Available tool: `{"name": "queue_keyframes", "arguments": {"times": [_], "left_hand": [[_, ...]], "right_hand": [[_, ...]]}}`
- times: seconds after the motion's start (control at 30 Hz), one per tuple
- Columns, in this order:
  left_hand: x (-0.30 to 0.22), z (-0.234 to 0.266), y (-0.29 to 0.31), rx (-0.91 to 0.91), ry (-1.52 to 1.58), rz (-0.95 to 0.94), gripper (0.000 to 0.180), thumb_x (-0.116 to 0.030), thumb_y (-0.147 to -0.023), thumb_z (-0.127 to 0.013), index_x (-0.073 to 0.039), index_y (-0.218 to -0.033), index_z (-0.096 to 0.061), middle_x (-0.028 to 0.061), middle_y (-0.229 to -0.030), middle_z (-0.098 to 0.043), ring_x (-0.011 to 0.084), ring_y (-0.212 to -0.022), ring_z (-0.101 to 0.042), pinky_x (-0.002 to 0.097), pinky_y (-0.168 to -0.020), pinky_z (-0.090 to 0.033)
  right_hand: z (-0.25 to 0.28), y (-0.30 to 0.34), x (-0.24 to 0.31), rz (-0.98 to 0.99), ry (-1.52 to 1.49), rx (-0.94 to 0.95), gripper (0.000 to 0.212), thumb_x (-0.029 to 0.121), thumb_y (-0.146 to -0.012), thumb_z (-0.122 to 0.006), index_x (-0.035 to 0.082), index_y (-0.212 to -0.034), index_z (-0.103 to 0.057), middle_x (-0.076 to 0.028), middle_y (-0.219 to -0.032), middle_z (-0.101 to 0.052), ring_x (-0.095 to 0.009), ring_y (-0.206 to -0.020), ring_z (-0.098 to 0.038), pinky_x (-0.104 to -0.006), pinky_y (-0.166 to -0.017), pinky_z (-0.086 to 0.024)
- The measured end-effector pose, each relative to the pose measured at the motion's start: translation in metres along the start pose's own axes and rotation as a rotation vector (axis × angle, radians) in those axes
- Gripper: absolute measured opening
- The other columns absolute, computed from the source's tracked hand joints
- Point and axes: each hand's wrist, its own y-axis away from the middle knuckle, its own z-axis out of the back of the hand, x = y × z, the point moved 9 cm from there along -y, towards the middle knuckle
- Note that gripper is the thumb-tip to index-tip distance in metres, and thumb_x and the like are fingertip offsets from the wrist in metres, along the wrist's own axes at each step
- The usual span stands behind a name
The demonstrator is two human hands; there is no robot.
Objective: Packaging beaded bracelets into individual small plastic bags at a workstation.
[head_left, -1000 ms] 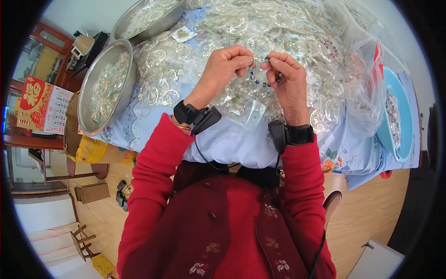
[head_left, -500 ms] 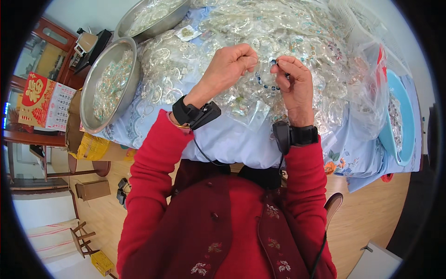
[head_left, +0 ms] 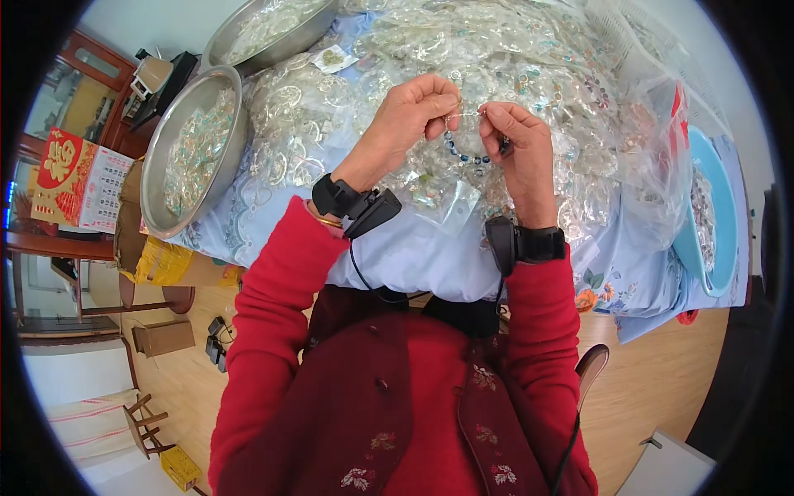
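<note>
Table (head_left: 405, 266): blue-clothed, its middle covered by a heap of clear sachets (head_left: 529, 54). Calendar (head_left: 78, 180): red, gold and white, beyond the table's left edge; printed characters and a number grid present, not transcribed. Left hand (head_left: 418, 114): thumb and forefinger pinching the bracelet (head_left: 465, 158). Right hand (head_left: 521, 142): likewise pinching it. Bracelet: a dark-blue beaded loop sagging between the hands, above the heap, inward of the table's near edge. Judged light and limp, beads smooth and likely slippery, thin end links delicate; best gripped at the ends. Sachet print: too small to tell.
</note>
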Motion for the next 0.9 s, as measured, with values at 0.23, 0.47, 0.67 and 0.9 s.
{"name": "queue_keyframes", "arguments": {"times": [0.23, 0.47, 0.67, 0.9], "left_hand": [[0.002, -0.002, 0.000, 0.068, -0.032, 0.000, 0.013, -0.015, -0.086, -0.055, -0.004, -0.089, -0.061, -0.0005, -0.071, -0.057, 0.0041, -0.058, -0.044, 0.0185, -0.053, -0.033], [0.004, -0.008, 0.002, 0.130, -0.151, 0.025, 0.015, -0.016, -0.082, -0.058, -0.004, -0.090, -0.064, -0.0022, -0.072, -0.058, 0.0045, -0.063, -0.046, 0.0188, -0.057, -0.035], [0.009, -0.010, -0.002, 0.124, -0.117, 0.046, 0.016, -0.016, -0.082, -0.059, -0.003, -0.090, -0.064, -0.0032, -0.073, -0.058, 0.0045, -0.063, -0.046, 0.0189, -0.059, -0.037], [0.012, -0.010, -0.003, 0.125, -0.040, 0.043, 0.015, -0.016, -0.084, -0.057, -0.003, -0.090, -0.063, -0.0035, -0.073, -0.057, 0.0038, -0.063, -0.045, 0.0191, -0.058, -0.037]], "right_hand": [[0.002, 0.000, -0.001, 0.009, -0.051, -0.007, 0.019, 0.019, -0.089, -0.054, 0.001, -0.088, -0.060, -0.001, -0.066, -0.055, -0.006, -0.052, -0.044, -0.0192, -0.045, -0.031], [0.002, -0.001, -0.001, 0.020, -0.082, -0.009, 0.021, 0.022, -0.090, -0.053, 0.002, -0.086, -0.059, -0.001, -0.066, -0.055, -0.007, -0.051, -0.045, -0.0195, -0.045, -0.032], [0.002, -0.002, -0.002, 0.012, -0.047, -0.005, 0.025, 0.026, -0.091, -0.052, 0.002, -0.086, -0.059, -0.002, -0.067, -0.056, -0.007, -0.052, -0.046, -0.0195, -0.046, -0.033], [0.000, -0.002, 0.000, 0.040, -0.054, -0.006, 0.026, 0.025, -0.092, -0.052, 0.000, -0.089, -0.060, -0.006, -0.074, -0.061, -0.010, -0.058, -0.054, -0.0208, -0.050, -0.040]]}}
